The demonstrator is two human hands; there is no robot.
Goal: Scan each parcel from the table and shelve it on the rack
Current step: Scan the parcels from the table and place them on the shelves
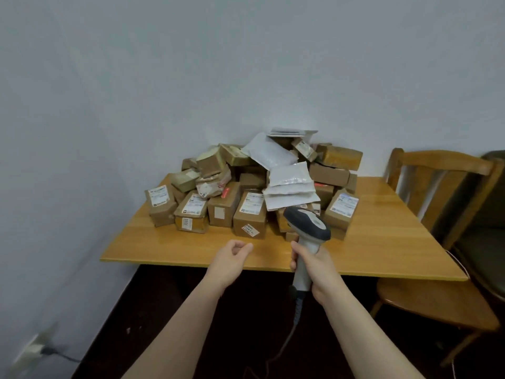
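Near boxy cardboard parcels (250, 212), curved plastic scanner (308, 223)

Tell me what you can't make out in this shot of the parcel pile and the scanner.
- Rack: nowhere in the head view, outside the frame.
- Parcel labels: head view, too small and blurred to read.
- Rear parcels: head view, partly hidden behind front boxes and white mailers.
- Scanner window: faces away from the camera; its cable is lost against the dark floor.
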